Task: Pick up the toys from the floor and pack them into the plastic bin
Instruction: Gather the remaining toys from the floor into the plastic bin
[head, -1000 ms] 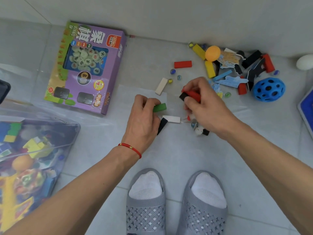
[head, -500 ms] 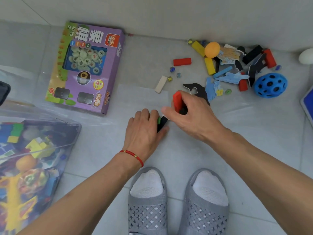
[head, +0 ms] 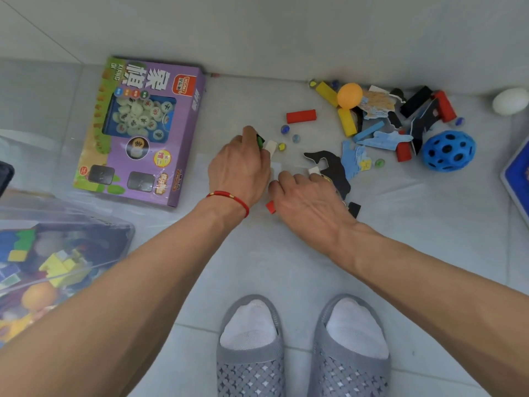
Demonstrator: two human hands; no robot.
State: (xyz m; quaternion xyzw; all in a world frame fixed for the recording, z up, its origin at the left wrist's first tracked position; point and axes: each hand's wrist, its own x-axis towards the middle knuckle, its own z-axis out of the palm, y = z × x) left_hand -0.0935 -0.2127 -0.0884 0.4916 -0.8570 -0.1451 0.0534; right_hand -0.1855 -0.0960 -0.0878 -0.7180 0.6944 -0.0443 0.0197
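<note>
Both hands are down on the pale floor just ahead of the grey slippers point(head: 300, 348). The left hand point(head: 239, 170) is curled over a green block point(head: 260, 140), of which only a sliver shows past the knuckles, and its fingertips meet a white block point(head: 270, 146); how much else it holds is hidden under the palm. The right hand point(head: 307, 200) is curled knuckles-up, with a red block point(head: 270, 207) poking out at its near side and a black block point(head: 354, 209) at the other; a small white block point(head: 314, 170) sits by its fingertips, though whether they touch it cannot be told. Beyond lie a black cutout point(head: 333, 170), marbles point(head: 284, 129), a loose red block point(head: 301, 116), and a heap of blocks and puzzle pieces with an orange ball point(head: 349, 95) and a blue holed ball point(head: 448, 150). The clear plastic bin point(head: 120, 242), cut off at lower left, already holds blurred toys. A purple game box point(head: 183, 144) lies beside it.
</note>
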